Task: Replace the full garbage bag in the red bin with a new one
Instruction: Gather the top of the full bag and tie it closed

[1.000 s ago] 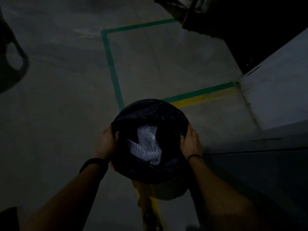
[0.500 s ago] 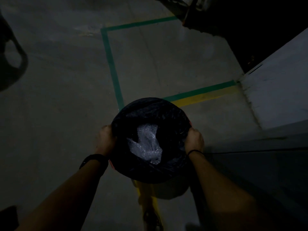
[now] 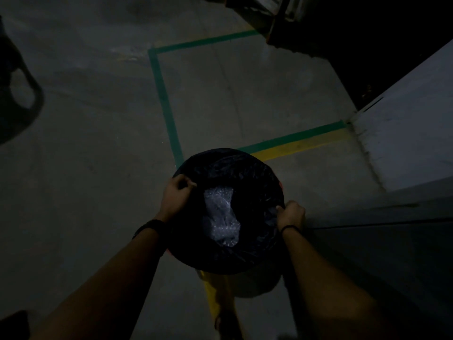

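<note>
A black garbage bag (image 3: 255,177) lines a round bin on the dim concrete floor just in front of me. Only slivers of the red bin (image 3: 281,184) peek out under the bag's folded edge. Crumpled clear plastic (image 3: 220,217) lies inside the bag. My left hand (image 3: 177,195) pinches the bag's edge at the upper left of the rim. My right hand (image 3: 290,213) grips the bag's edge at the right side of the rim.
Green floor tape (image 3: 164,104) marks a rectangle beyond the bin, with a yellow stripe (image 3: 301,146) beside it. A pale wall or cabinet (image 3: 404,143) stands close on the right. A dark looped object (image 3: 22,99) sits at the far left. Dark equipment (image 3: 318,25) fills the top right.
My left hand moved up along the rim and over onto the bag's edge. My right hand closed on the edge at the right side.
</note>
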Action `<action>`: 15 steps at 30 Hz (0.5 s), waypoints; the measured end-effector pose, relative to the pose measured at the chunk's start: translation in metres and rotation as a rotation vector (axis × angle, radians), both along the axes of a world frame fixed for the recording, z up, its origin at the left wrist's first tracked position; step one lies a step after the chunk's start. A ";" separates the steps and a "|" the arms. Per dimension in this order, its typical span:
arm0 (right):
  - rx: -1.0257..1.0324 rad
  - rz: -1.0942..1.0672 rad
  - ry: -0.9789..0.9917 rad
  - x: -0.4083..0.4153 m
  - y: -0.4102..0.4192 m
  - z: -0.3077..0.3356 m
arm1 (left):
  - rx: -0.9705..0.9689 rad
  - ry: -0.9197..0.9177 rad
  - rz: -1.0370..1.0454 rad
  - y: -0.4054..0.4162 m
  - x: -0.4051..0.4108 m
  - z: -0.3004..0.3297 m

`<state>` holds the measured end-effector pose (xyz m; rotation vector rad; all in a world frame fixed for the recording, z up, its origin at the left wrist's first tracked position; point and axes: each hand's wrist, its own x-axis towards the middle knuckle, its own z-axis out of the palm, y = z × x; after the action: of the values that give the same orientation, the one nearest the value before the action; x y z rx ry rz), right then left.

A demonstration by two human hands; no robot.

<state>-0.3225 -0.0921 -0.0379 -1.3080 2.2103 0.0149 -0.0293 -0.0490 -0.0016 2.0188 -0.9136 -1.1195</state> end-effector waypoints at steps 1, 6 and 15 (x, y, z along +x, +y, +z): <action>-0.005 -0.003 0.003 -0.002 0.000 0.001 | 0.006 0.052 0.114 0.001 0.001 -0.002; -0.056 0.105 0.084 -0.001 0.000 0.006 | 0.290 -0.221 0.320 0.017 0.020 -0.016; -0.316 0.358 0.044 0.034 0.030 -0.006 | 0.300 -0.321 0.069 0.048 0.036 -0.038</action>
<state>-0.2888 -0.0623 -0.0441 -1.8804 2.0418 -0.1772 0.0070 -0.0011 -0.0392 2.5086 -0.8613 -0.9557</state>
